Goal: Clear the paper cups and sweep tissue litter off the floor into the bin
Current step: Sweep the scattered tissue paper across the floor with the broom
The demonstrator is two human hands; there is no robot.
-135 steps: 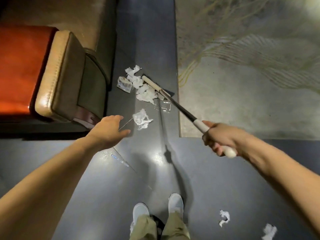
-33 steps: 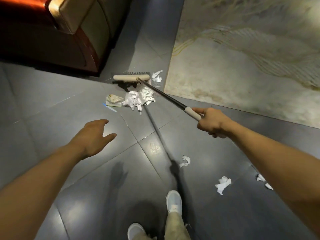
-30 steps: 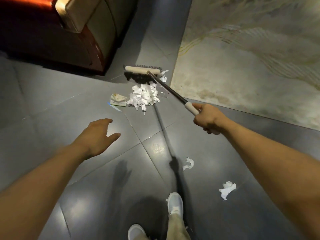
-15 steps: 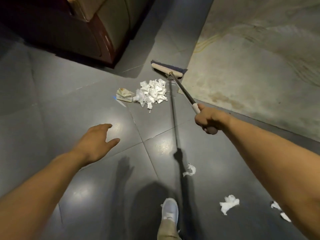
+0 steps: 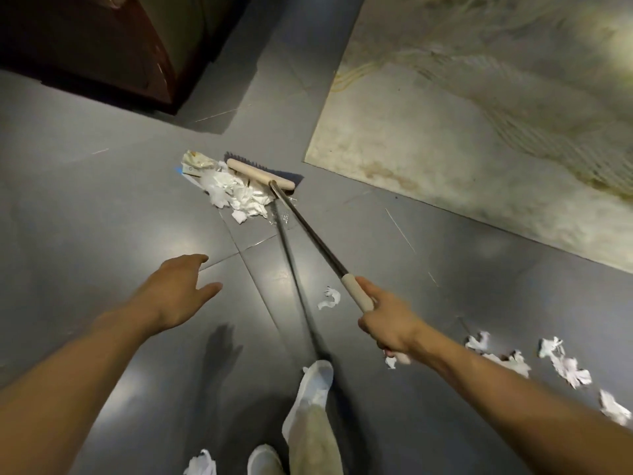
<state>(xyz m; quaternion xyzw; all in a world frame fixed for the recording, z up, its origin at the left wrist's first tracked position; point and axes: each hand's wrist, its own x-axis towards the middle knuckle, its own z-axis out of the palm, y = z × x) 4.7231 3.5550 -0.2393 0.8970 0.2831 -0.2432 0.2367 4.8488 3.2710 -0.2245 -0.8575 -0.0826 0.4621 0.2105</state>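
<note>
Far left, a dark furniture base [image 5: 102, 53] stands on the grey tiled floor [image 5: 68, 207]. Its corner is the nearest hard edge on that side, well apart from the work. The tile below it is open and gives room to draw litter toward me.

My left grip [image 5: 174, 293] is released, fingers spread, grasping nothing, and it hovers over the floor.

The tissue pile [image 5: 239, 197] lies on the tile against the near edge of the broom head [image 5: 260, 173]. A crumpled yellowish piece [image 5: 197, 162] sits at the pile's left end; I cannot tell whether it is a wrapper or a crushed cup. In my judgement the tissue is very light, soft and torn, so it is liable to scatter or slip under the bristles. A slow, low stroke suits it.

The shaft [image 5: 308, 231] is stiff and runs down and right to a pale sleeve [image 5: 356, 289], where my right grip [image 5: 387, 323] is clenched round it. An end hold gives reach but little steering, so the left grip could take the shaft midway.

One stray tissue [image 5: 330, 298] lies near the sleeve. Further right, the edge of the rug [image 5: 479, 149] runs diagonally and may snag the bristles. Scattered tissues [image 5: 565, 365] lie unswept on the tile at far right. No bin is in view.
</note>
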